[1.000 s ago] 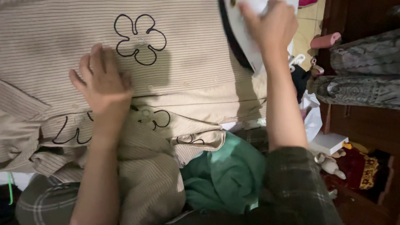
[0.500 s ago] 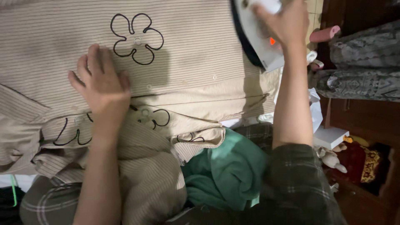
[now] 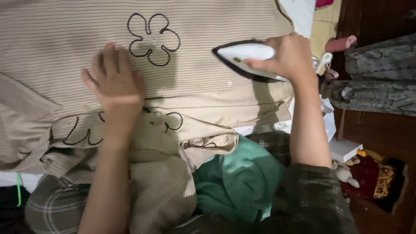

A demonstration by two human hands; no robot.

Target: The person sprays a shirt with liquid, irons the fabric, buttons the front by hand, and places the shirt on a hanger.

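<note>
we note right hand [image 3: 288, 56] closed around the white iron [image 3: 247, 58]; left hand [image 3: 116, 89] flat, fingers spread, on striped shirt [image 3: 208, 26].

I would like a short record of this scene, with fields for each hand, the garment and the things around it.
left hand: left hand lies flat, fingers spread, on the striped beige shirt
right hand: right hand grips the white iron, which rests on the shirt
shirt detail: black flower outline, small buttons
near the lap: green cloth, bunched
right side: dark wooden furniture, white box
</note>
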